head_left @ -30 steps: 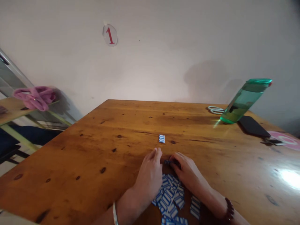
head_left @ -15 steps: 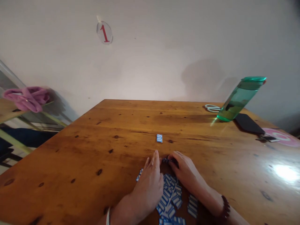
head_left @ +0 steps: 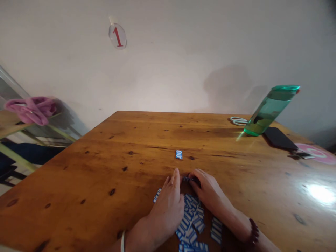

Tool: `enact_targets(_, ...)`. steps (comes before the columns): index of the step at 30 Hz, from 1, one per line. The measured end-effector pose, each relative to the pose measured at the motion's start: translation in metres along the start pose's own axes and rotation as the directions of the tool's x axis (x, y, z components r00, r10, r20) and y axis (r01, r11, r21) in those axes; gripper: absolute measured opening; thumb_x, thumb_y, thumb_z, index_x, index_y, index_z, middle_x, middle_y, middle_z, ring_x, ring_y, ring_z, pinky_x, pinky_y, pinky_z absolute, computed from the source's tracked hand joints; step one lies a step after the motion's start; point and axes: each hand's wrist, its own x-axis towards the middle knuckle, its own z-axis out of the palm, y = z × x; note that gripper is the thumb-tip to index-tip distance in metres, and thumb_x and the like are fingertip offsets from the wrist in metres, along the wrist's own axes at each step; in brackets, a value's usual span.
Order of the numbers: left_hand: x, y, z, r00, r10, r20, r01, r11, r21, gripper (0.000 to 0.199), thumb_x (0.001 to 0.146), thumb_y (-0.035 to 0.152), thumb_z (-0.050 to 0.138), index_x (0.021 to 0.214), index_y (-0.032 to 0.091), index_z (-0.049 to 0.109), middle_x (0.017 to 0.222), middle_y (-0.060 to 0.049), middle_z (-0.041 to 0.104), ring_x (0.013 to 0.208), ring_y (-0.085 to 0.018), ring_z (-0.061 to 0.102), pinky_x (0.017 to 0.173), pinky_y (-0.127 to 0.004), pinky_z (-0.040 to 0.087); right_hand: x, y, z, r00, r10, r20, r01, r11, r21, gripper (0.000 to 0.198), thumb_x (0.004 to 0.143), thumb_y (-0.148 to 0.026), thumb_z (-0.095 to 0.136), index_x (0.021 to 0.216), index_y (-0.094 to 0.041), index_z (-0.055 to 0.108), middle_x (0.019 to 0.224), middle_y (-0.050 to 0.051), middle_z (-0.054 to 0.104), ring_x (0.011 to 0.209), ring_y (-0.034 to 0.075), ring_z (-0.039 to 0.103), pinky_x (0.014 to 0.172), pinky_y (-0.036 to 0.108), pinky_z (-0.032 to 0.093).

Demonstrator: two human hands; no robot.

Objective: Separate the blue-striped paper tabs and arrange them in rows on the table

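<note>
A loose pile of small, flat blue-and-white striped pieces (head_left: 190, 218) lies between my forearms. My left hand (head_left: 169, 201) rests along the pile's left side, fingers stretched out and nearly straight. My right hand (head_left: 207, 185) is at the far right of the pile, its fingers bent and closed on a darker-looking small striped piece (head_left: 186, 179); its fingertips are partly hidden. A few striped pieces (head_left: 157, 195) show from behind my left hand. One single piece (head_left: 179, 154) lies apart, beyond my fingertips. Another striped piece (head_left: 216, 230) sits by my right forearm.
The wooden table (head_left: 105, 157) reaches the wall. At the right stand a green water bottle (head_left: 271, 110), a dark flat phone-like object (head_left: 279, 138), a white cable (head_left: 238, 121), keys (head_left: 301, 155) and a pink disc (head_left: 319, 153). Pink cloth (head_left: 31, 109) lies on a neighbouring surface at left.
The whole view has shifted very slightly. Both hands and the striped pieces keep practically the same places.
</note>
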Motion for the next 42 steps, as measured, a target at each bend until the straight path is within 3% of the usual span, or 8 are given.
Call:
enact_targets(9, 0.001, -0.005, -0.001, 0.998, 0.013, -0.060, -0.017, 0.998, -0.066, 0.063, 0.076, 0.011, 0.035, 0.135, 0.000, 0.017, 0.137, -0.018, 0.034, 0.129, -0.021, 0.025, 0.106, -0.036, 0.021, 0.001, 0.000, 0.000, 0.999, 0.039, 0.000, -0.039, 0.997, 0.063, 0.013, 0.075, -0.010, 0.047, 0.068, -0.020, 0.053, 0.070, 0.003, 0.058, 0.065, 0.017, 0.053, 0.062, 0.028, 0.039)
enact_targets(12, 0.005, -0.005, -0.009, 0.984, 0.025, -0.177, -0.050, 0.989, -0.137, 0.056, 0.075, 0.013, 0.040, 0.130, 0.006, 0.032, 0.132, -0.015, 0.042, 0.124, -0.021, 0.034, 0.104, -0.037, 0.024, 0.002, -0.004, -0.006, 0.995, 0.100, -0.013, -0.096, 0.979, 0.181, 0.012, 0.073, -0.012, 0.048, 0.065, -0.019, 0.054, 0.066, 0.002, 0.058, 0.061, 0.015, 0.052, 0.057, 0.026, 0.039)
enact_targets(14, 0.007, -0.003, -0.014, 0.962, 0.018, -0.272, -0.076, 0.976, -0.203, 0.046, 0.073, 0.013, 0.045, 0.120, 0.010, 0.045, 0.123, -0.013, 0.051, 0.116, -0.021, 0.043, 0.101, -0.037, 0.028, 0.003, -0.009, -0.011, 0.981, 0.190, 0.038, -0.190, 0.905, 0.382, 0.010, 0.073, -0.019, 0.051, 0.064, -0.018, 0.054, 0.059, -0.001, 0.055, 0.054, 0.013, 0.048, 0.050, 0.023, 0.036)
enact_targets(17, 0.009, 0.002, -0.019, 0.952, -0.003, -0.306, -0.109, 0.931, -0.348, 0.029, 0.070, 0.014, 0.052, 0.099, 0.013, 0.056, 0.101, -0.009, 0.063, 0.096, -0.019, 0.056, 0.088, -0.032, 0.041, 0.002, -0.015, -0.015, 0.942, 0.271, 0.198, -0.330, 0.639, 0.694, 0.016, 0.069, -0.031, 0.059, 0.063, -0.016, 0.054, 0.051, -0.005, 0.048, 0.047, 0.009, 0.041, 0.044, 0.021, 0.031)
enact_targets(22, 0.010, 0.007, -0.019, 0.974, -0.018, -0.226, -0.095, 0.875, -0.475, 0.010, 0.071, 0.022, 0.054, 0.075, 0.014, 0.059, 0.071, -0.003, 0.062, 0.065, -0.015, 0.056, 0.061, -0.026, 0.045, -0.003, -0.019, -0.009, 0.927, 0.234, 0.291, -0.368, 0.438, 0.820, 0.021, 0.066, -0.034, 0.065, 0.066, -0.015, 0.056, 0.052, -0.005, 0.049, 0.047, 0.007, 0.038, 0.045, 0.020, 0.028)
enact_targets(30, 0.012, 0.005, -0.020, 0.973, -0.052, -0.226, -0.059, 0.887, -0.457, 0.011, 0.070, 0.022, 0.052, 0.064, 0.014, 0.057, 0.060, -0.001, 0.057, 0.058, -0.014, 0.053, 0.056, -0.023, 0.040, -0.002, -0.022, -0.014, 0.942, 0.213, 0.261, -0.336, 0.548, 0.766, 0.020, 0.069, -0.035, 0.060, 0.069, -0.015, 0.057, 0.057, -0.003, 0.053, 0.051, 0.010, 0.046, 0.048, 0.021, 0.034)
enact_targets(36, 0.014, 0.006, -0.018, 0.973, -0.033, -0.229, -0.055, 0.929, -0.367, 0.010, 0.069, 0.016, 0.048, 0.063, 0.015, 0.055, 0.059, 0.000, 0.055, 0.057, -0.013, 0.050, 0.055, -0.023, 0.038, -0.002, -0.020, -0.022, 0.982, 0.142, 0.122, -0.185, 0.846, 0.500, 0.012, 0.073, -0.026, 0.053, 0.068, -0.017, 0.059, 0.056, -0.002, 0.055, 0.051, 0.011, 0.048, 0.048, 0.022, 0.036)
enact_targets(42, 0.013, 0.003, -0.014, 0.957, 0.089, -0.277, -0.145, 0.971, -0.190, 0.011, 0.070, 0.012, 0.046, 0.062, 0.017, 0.052, 0.061, 0.001, 0.052, 0.060, -0.013, 0.049, 0.058, -0.024, 0.036, -0.002, -0.025, -0.024, 0.998, 0.056, 0.015, -0.058, 0.956, 0.286, 0.012, 0.071, -0.016, 0.050, 0.061, -0.018, 0.056, 0.057, -0.003, 0.054, 0.053, 0.011, 0.048, 0.049, 0.021, 0.035)
